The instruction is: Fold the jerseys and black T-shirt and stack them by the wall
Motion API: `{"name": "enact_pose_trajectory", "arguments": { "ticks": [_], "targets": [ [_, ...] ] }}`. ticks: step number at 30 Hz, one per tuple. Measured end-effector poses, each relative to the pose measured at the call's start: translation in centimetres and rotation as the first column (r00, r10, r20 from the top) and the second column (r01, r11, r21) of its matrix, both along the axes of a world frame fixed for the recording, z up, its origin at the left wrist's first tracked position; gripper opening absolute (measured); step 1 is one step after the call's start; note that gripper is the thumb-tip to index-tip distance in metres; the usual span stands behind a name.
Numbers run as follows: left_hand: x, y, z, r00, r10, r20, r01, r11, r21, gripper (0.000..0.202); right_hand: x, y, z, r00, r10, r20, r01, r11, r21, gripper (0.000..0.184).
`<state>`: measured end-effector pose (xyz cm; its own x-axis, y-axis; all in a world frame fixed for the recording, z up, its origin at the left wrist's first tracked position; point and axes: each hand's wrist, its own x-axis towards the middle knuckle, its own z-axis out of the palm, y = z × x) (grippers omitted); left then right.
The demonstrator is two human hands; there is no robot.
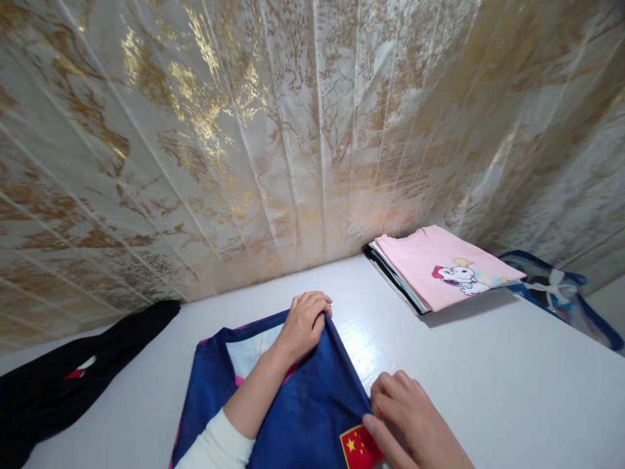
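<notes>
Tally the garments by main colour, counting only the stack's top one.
Blue: 1, the blue shirt at front
Pink: 1, the pink top on the stack
Black: 1, the black garment at left
Total: 3

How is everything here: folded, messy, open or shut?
Blue shirt: lying on the table, a bit wrinkled, held
Left hand: curled over the shirt's corner
Right hand: pinching its edge
Pink shirt: folded, atop a pile
Black clothing: bunched up
Clear bag: can't tell if open or shut
Curtain: hanging
</notes>
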<state>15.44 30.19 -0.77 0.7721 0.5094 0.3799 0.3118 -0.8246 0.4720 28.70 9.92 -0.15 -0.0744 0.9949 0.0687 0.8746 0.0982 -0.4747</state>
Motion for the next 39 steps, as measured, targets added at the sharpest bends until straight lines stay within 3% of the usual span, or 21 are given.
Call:
{"name": "enact_pose_trajectory", "arguments": {
  "ticks": [5,10,21,26,31,39],
  "targets": [
    [0.1,0.0,-0.2,0.995,0.097,0.006,-0.097,0.995,0.006,0.014,0.5,0.1,-0.1,0.992,-0.102,-0.08,0.099,0.994,-0.037,0.025],
    [0.1,0.5,-0.8,0.979,0.202,-0.002,-0.202,0.979,-0.003,0.008,0.3,0.1,-0.6,0.986,-0.106,-0.13,0.101,0.994,-0.048,0.022],
    [0.2,0.6,-0.3,0.963,0.257,0.074,-0.248,0.961,-0.12,0.008,-0.2,0.3,-0.5,0.981,-0.023,-0.192,0.014,0.999,-0.047,0.022],
    [0.4,0.6,-0.8,0.96,0.269,0.074,-0.259,0.959,-0.118,0.003,0.0,1.5,0.3,0.988,-0.096,-0.117,0.09,0.994,-0.06,0.033],
    [0.4,0.5,-0.8,0.958,0.275,0.075,-0.269,0.959,-0.084,0.005,0.0,4.5,1.5,0.982,-0.158,-0.1,0.154,0.987,-0.05,0.027],
    [0.5,0.6,-0.7,0.948,0.311,0.063,-0.308,0.95,-0.06,0.004,-0.1,5.7,0.5,0.993,-0.043,-0.113,0.03,0.993,-0.117,0.032]
  ]
}}
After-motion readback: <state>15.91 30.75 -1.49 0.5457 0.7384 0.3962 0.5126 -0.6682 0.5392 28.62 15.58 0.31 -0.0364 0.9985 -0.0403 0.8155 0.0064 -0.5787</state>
